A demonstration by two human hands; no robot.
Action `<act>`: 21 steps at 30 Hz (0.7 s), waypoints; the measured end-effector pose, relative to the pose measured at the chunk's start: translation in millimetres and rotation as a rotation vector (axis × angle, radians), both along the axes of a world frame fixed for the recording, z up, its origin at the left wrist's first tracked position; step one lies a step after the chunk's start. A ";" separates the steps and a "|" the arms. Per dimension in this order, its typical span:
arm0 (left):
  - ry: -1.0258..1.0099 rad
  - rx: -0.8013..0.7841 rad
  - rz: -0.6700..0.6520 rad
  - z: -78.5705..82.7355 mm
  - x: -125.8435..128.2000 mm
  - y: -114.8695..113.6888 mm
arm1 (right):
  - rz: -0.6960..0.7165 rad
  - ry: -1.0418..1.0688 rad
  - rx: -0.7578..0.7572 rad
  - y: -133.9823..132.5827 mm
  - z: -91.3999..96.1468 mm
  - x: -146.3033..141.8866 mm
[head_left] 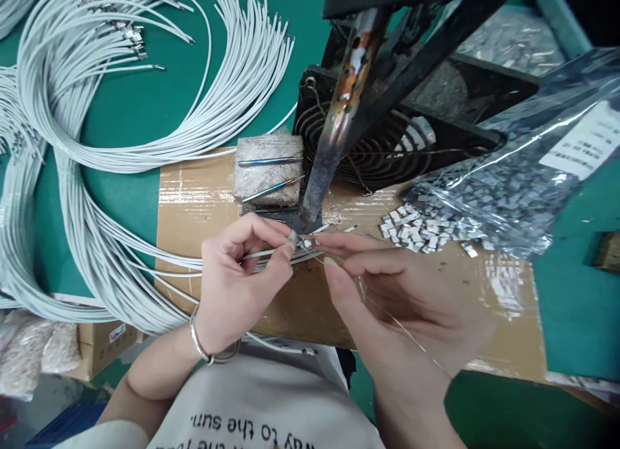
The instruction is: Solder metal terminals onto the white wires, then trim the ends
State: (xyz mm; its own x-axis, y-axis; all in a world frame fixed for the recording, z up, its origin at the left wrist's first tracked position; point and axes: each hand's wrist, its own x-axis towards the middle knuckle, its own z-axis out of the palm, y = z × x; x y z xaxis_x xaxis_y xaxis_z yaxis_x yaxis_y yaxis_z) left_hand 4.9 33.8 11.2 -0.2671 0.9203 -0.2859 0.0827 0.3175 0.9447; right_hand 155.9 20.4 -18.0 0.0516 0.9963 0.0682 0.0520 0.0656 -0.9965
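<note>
My left hand [242, 278] is pinched shut on a white cable near its end, where a small metal connector [306, 243] shows at the fingertips. Facing it from the right, my right hand [387, 294] has thumb and fingers closed on thin silvery solder wire [411, 339], which trails back past the wrist. The wire's tip lies close to the connector, though whether they touch is hard to see. Just behind the fingertips, the lower end of a heat-stained metal tube [334, 119] points down. More white cable ends lie beneath my hands.
Bundled white cables [145, 155] cover the left. A fibrous block [268, 168] carrying metal rods stands beside a black fan [387, 145]. Loose small metal connectors [416, 228] spill near a clear plastic bag [513, 177] of similar pieces. Brown cardboard [194, 210] lies on the green table [576, 294].
</note>
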 end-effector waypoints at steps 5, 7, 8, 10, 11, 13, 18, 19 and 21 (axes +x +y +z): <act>-0.007 0.005 0.001 -1.1 -0.9 0.3 | -0.009 0.001 -0.004 1.8 -0.4 -1.1; -0.009 0.006 0.002 -1.2 -0.7 1.0 | -0.007 0.012 0.000 3.3 -0.4 -1.2; -0.009 0.008 0.003 -1.1 -0.5 1.5 | -0.005 0.017 0.001 4.0 -0.2 -1.3; -0.005 0.010 0.011 -1.0 0.0 2.7 | -0.005 0.019 -0.001 5.2 0.1 -1.3; -0.002 0.011 0.016 -0.8 0.3 3.3 | -0.005 0.015 0.002 5.6 0.3 -1.3; 0.004 0.012 0.022 -0.5 0.5 4.6 | -0.007 0.006 0.009 6.3 0.5 -1.5; 0.007 0.021 0.030 0.3 0.1 7.3 | -0.013 0.029 -0.009 7.9 0.2 -2.4; 0.011 0.025 0.032 0.4 0.2 7.7 | -0.013 0.035 -0.011 8.3 0.2 -2.6; 0.016 0.032 0.031 0.5 0.5 8.2 | -0.015 0.042 -0.010 9.5 0.8 -3.1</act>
